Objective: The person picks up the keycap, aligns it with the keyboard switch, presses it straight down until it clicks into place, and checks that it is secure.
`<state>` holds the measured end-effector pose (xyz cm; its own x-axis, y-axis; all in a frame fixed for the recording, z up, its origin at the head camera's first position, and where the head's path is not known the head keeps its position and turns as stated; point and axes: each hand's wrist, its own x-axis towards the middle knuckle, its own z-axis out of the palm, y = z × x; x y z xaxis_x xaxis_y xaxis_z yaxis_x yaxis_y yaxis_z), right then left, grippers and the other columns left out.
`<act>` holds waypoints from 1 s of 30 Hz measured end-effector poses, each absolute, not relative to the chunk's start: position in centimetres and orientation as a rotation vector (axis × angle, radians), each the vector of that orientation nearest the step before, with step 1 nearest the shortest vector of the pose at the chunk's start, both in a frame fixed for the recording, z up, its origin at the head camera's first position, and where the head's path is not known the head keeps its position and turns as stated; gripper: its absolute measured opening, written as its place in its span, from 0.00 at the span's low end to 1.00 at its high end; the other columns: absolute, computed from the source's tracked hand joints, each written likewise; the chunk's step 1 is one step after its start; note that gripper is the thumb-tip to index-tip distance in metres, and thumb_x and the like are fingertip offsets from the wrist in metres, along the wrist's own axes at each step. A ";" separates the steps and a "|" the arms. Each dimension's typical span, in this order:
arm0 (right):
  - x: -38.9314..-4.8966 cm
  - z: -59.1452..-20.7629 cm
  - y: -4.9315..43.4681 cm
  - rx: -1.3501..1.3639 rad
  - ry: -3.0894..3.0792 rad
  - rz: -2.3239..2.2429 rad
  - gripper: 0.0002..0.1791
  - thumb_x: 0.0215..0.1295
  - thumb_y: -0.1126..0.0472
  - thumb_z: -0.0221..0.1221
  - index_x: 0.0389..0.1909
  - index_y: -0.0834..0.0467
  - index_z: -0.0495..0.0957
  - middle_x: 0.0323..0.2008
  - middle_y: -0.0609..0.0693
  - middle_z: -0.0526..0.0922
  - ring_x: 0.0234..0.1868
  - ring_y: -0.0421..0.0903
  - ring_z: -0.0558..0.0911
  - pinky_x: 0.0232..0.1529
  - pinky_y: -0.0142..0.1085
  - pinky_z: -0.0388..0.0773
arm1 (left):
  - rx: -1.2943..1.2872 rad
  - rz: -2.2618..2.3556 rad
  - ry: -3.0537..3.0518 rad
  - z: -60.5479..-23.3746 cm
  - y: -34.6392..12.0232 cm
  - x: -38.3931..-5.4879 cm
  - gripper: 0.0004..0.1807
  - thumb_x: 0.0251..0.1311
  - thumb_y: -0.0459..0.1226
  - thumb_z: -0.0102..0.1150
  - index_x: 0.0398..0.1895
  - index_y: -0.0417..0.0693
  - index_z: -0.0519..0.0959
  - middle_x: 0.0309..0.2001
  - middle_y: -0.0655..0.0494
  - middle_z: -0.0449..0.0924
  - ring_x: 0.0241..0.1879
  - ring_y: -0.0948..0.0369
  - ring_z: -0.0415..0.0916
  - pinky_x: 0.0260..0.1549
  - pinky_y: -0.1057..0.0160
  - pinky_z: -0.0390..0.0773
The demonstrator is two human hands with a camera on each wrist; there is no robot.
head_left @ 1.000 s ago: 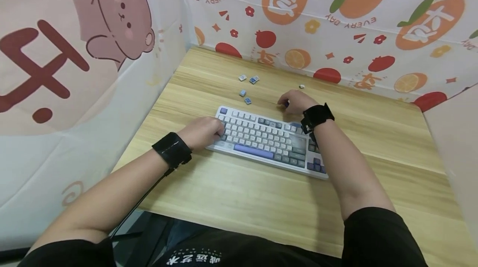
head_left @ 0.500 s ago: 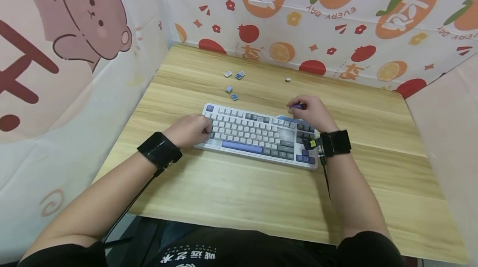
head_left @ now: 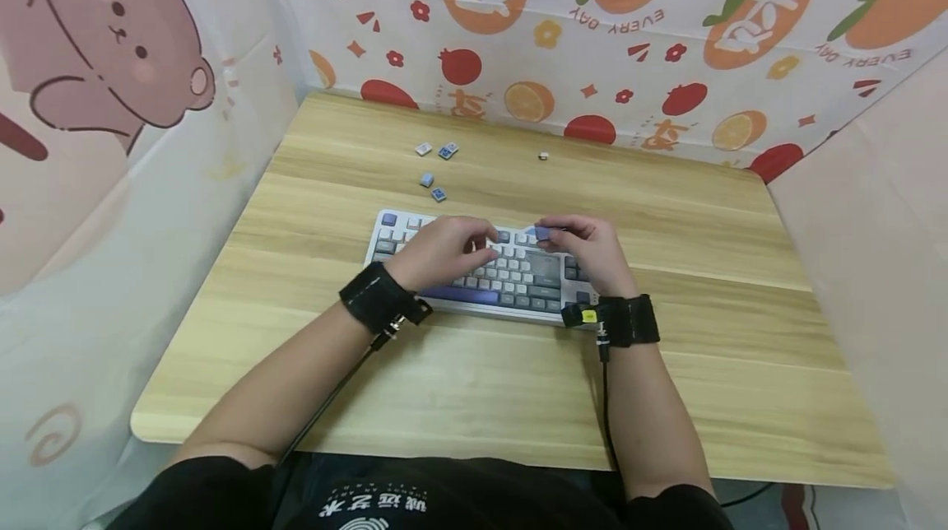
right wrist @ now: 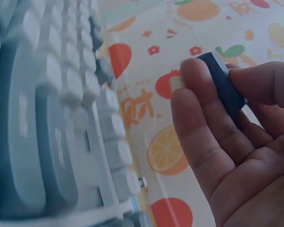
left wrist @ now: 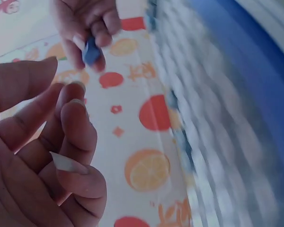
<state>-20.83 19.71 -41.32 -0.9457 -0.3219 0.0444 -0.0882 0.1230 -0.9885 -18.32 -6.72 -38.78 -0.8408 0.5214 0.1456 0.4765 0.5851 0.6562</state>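
A white keyboard [head_left: 513, 275] with white, grey and purple keys lies in the middle of the table. My right hand [head_left: 598, 257] is over its back right part. Between thumb and fingers it pinches a purple-blue keycap [right wrist: 223, 81], whose ends show in the right wrist view. Over the left half of the keyboard hovers my left hand [head_left: 448, 250], its fingers loosely bent and holding nothing visible. The left wrist view shows a gap between its thumb and fingertips. Part of the keys is hidden beneath both hands.
Behind the keyboard lie several small loose keycaps [head_left: 439, 194], blue and white. A small white piece [head_left: 544, 156] sits apart toward the back. Printed cloth [head_left: 570, 69] hangs at the table's back edge. A cable [head_left: 606, 406] runs from each wrist band.
My left hand has lifted off the keyboard's left edge and moved right over the keys. The right hand has drawn back toward the keyboard with the keycap. The head view has shifted.
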 end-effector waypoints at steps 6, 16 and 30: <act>-20.3 -41.0 19.6 -0.410 2.045 -2.077 0.18 0.70 0.68 0.56 0.59 0.68 0.74 0.51 0.57 0.83 0.47 0.47 0.86 0.49 0.39 0.82 | 0.835 1.280 2.672 -38.8 -3.6 -19.8 0.20 0.61 0.38 0.66 0.57 0.50 0.78 0.36 0.59 0.81 0.33 0.62 0.77 0.31 0.63 0.76; -19.0 -39.5 19.5 -0.308 1.949 -2.247 0.23 0.66 0.72 0.58 0.61 0.64 0.68 0.50 0.57 0.77 0.47 0.48 0.83 0.50 0.42 0.82 | 1.053 1.474 2.654 -38.6 -1.0 -20.9 0.16 0.61 0.35 0.66 0.52 0.49 0.81 0.41 0.58 0.82 0.37 0.62 0.75 0.38 0.64 0.78; -16.9 -37.6 18.8 -0.584 1.751 -2.441 0.18 0.62 0.78 0.57 0.53 0.64 0.76 0.46 0.55 0.83 0.44 0.47 0.86 0.47 0.41 0.83 | 1.246 1.670 2.635 -36.5 -2.3 -19.3 0.13 0.59 0.37 0.68 0.48 0.46 0.83 0.37 0.59 0.83 0.34 0.66 0.75 0.32 0.66 0.76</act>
<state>-16.94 18.77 -37.60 -0.9240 -0.2827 0.2576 -0.1533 -0.3433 -0.9266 -19.25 -2.29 -36.48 -0.7044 0.4677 0.5340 0.6825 0.2393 0.6906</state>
